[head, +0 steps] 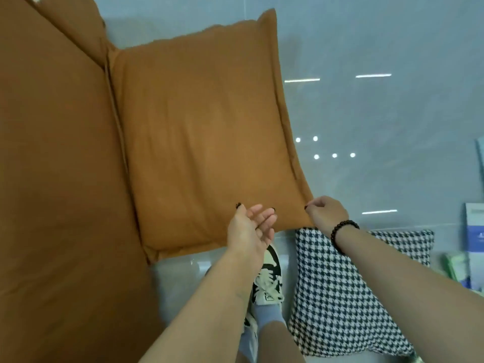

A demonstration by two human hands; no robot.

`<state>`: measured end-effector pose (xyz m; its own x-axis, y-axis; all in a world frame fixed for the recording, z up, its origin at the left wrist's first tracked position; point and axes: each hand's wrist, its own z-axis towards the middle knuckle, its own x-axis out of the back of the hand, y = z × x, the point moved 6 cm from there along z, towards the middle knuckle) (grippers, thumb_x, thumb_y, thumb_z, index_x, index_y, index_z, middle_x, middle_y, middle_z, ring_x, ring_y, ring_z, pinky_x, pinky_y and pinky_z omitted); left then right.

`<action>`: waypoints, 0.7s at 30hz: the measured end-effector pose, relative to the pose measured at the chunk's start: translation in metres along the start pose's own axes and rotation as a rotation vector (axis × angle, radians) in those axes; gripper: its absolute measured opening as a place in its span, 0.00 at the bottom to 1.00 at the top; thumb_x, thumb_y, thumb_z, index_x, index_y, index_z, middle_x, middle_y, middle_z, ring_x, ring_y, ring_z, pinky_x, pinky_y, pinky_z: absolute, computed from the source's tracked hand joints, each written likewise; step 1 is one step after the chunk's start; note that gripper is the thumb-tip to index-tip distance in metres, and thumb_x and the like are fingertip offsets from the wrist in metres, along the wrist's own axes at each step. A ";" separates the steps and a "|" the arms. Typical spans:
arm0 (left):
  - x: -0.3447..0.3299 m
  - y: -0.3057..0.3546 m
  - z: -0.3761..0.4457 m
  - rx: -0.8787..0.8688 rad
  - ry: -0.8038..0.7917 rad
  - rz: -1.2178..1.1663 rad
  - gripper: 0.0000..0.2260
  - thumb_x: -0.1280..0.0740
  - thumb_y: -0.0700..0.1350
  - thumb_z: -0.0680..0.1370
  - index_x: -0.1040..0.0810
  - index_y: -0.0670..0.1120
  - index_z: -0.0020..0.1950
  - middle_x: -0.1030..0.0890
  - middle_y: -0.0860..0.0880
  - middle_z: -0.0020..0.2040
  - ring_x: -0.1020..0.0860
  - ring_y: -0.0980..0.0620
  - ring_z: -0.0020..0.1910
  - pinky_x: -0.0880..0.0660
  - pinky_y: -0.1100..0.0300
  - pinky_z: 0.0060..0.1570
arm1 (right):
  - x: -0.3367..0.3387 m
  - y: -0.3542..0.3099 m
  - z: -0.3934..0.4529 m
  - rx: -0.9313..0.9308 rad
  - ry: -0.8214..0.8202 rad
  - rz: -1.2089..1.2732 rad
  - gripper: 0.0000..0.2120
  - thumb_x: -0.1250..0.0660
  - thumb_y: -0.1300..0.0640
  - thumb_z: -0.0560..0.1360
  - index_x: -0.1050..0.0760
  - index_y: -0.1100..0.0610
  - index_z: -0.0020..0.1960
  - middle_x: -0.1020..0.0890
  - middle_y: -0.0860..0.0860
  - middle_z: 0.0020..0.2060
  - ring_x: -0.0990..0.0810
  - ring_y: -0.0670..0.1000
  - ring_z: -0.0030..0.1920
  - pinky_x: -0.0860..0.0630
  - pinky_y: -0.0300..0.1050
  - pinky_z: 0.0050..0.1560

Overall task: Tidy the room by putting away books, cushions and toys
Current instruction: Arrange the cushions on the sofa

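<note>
So the big orange cushion (204, 142) is up off the floor (392, 113), hanging in front of the person w/ its left edge right against the orange sofa (52, 166). Right hand (326, 214) has the cushion's lower right corner, fingers curled and pinching the fabric there. Dark bead bracelet (343, 233) on that wrist. Left hand (250, 229) is at the bottom edge near the middle, palm turned up, fingers straight-ish and relaxed, not clamped on anything. Thumb sits against the cushion's front, the rest looks just under the edge; can't tell if they actually touch it.

Below the right arm there's a houndstooth cushion (340, 305) (dark blue/white check) lying flat on the floor, just under the orange one's right corner. Between the two arms you can see a shoe (267, 279), black and cream w/ cream laces, pale blue sock above it. There's a small label on the tongue but way too blurry to read.

Far right edge: a couple of books or booklets (475, 231) on the floor, blue and white covers, plus something green (455, 265) next to them. Some print on the covers, but too small and cut off, can't make out any words. Floor is glossy grey tile w/ ceiling lights reflected in it.
</note>
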<state>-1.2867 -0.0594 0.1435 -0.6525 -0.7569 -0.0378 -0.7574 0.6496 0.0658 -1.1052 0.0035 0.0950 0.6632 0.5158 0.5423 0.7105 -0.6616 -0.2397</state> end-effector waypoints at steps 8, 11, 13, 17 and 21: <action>-0.010 -0.086 0.111 0.167 0.052 0.451 0.12 0.40 0.51 0.82 0.26 0.43 0.57 0.19 0.46 0.46 0.21 0.50 0.43 0.27 0.56 0.40 | -0.062 0.099 0.053 -0.006 0.122 0.048 0.05 0.33 0.58 0.73 0.28 0.55 0.47 0.21 0.54 0.45 0.22 0.54 0.46 0.25 0.45 0.45; -0.005 -0.101 0.132 0.198 0.071 0.453 0.21 0.35 0.54 0.80 0.29 0.42 0.66 0.24 0.44 0.49 0.20 0.45 0.50 0.26 0.53 0.44 | -0.067 0.109 0.060 0.076 0.255 0.148 0.09 0.30 0.52 0.73 0.29 0.53 0.47 0.23 0.49 0.43 0.24 0.51 0.45 0.26 0.48 0.49; -0.005 -0.101 0.146 0.161 0.057 0.346 0.21 0.33 0.51 0.79 0.30 0.42 0.67 0.25 0.43 0.53 0.22 0.43 0.58 0.25 0.50 0.52 | -0.075 0.116 0.065 0.105 0.256 0.071 0.14 0.30 0.48 0.72 0.32 0.52 0.51 0.25 0.47 0.46 0.27 0.48 0.48 0.33 0.50 0.62; -0.012 -0.089 0.162 0.044 -0.022 0.101 0.22 0.26 0.51 0.73 0.29 0.46 0.62 0.24 0.45 0.56 0.25 0.47 0.56 0.27 0.44 0.62 | -0.085 0.119 0.071 0.239 0.162 -0.174 0.22 0.29 0.51 0.72 0.36 0.54 0.59 0.28 0.45 0.46 0.28 0.48 0.53 0.48 0.51 0.70; -0.018 -0.077 0.155 -0.026 0.011 0.073 0.28 0.26 0.57 0.69 0.30 0.48 0.65 0.22 0.46 0.62 0.23 0.46 0.59 0.22 0.51 0.52 | -0.065 0.101 0.066 0.385 0.178 -0.083 0.18 0.30 0.64 0.71 0.35 0.56 0.56 0.30 0.44 0.37 0.25 0.53 0.43 0.30 0.53 0.57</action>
<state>-1.2204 -0.0842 -0.0157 -0.7052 -0.7087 -0.0209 -0.7071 0.7009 0.0940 -1.0615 -0.0608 -0.0178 0.5729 0.4347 0.6949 0.8182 -0.3528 -0.4539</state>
